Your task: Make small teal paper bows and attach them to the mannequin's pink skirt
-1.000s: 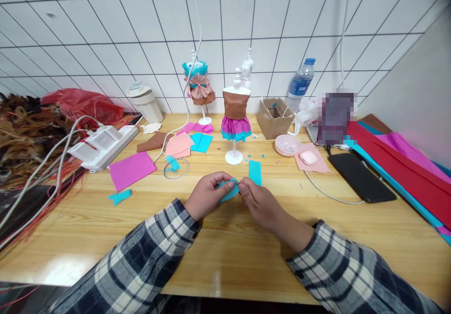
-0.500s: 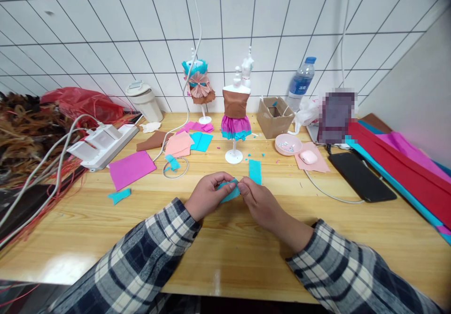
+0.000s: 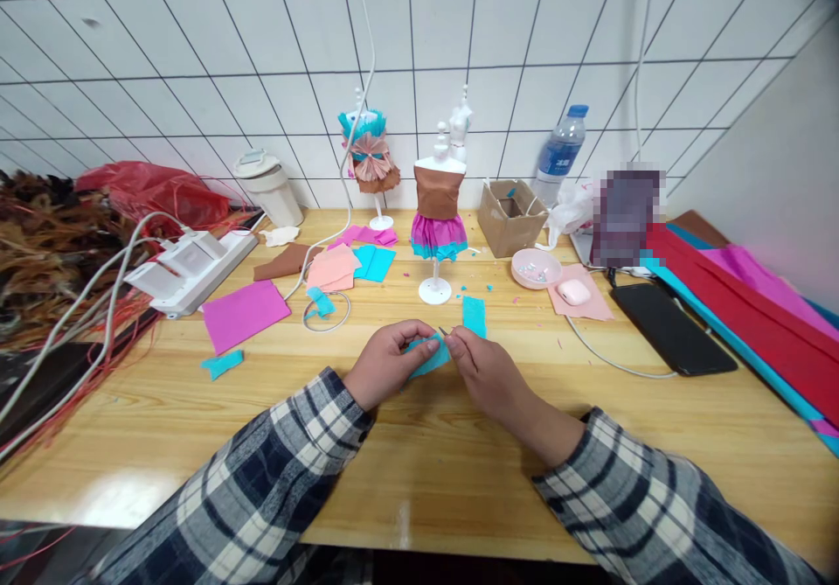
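My left hand (image 3: 388, 362) pinches a small piece of turquoise crepe paper (image 3: 429, 359) between thumb and fingers above the table. Close on its right, my right hand (image 3: 490, 373) is closed, and a thin pointed tool tip (image 3: 444, 331) pokes out past the fingertips at the paper's edge; the rest of the tool is hidden. Just beyond lies a turquoise strip (image 3: 474, 314), partly behind my right hand. A mini dress form (image 3: 439, 191) stands farther back, dressed in a brown top and a magenta skirt with turquoise trim.
Left are a magenta sheet (image 3: 246, 314), a turquoise scrap (image 3: 223, 365), peach paper (image 3: 331, 268) and a power strip (image 3: 197, 270). A second dressed form (image 3: 370, 161) stands behind. To the right are a cardboard box (image 3: 511, 226), a pink bowl (image 3: 536, 268), a bottle (image 3: 560, 152) and a black phone (image 3: 674, 329).
My right hand has shifted slightly right, away from the left fingers. The tool tip and more of the turquoise paper now show between the hands.
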A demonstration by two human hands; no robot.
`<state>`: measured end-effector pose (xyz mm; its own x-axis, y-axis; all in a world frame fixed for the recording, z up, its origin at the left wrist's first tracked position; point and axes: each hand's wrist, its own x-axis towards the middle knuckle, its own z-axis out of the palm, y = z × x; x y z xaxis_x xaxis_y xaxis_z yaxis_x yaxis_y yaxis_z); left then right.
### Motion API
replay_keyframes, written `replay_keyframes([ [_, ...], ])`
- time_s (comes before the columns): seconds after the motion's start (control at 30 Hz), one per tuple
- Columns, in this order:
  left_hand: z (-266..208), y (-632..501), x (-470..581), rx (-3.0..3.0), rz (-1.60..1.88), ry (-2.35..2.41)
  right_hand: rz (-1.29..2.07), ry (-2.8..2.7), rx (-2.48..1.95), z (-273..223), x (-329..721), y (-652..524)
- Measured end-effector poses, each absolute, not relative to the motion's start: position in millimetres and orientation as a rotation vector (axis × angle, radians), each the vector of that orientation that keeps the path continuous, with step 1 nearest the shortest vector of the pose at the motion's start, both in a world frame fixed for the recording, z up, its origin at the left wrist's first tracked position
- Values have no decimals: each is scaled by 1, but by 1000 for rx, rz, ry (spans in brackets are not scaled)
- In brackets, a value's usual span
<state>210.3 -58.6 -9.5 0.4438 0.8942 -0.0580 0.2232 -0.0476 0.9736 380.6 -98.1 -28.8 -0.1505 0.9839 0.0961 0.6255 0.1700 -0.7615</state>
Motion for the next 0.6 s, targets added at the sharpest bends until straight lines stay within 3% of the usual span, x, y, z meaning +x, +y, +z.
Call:
replay_keyframes([
  [0.3,-11,-60,211,1475,755,908,1203,-1537,-1335,-19,389,-89],
  [0.6,-10,-60,210,1456,638,920,895,-1530,-1432,-15,404,-80],
])
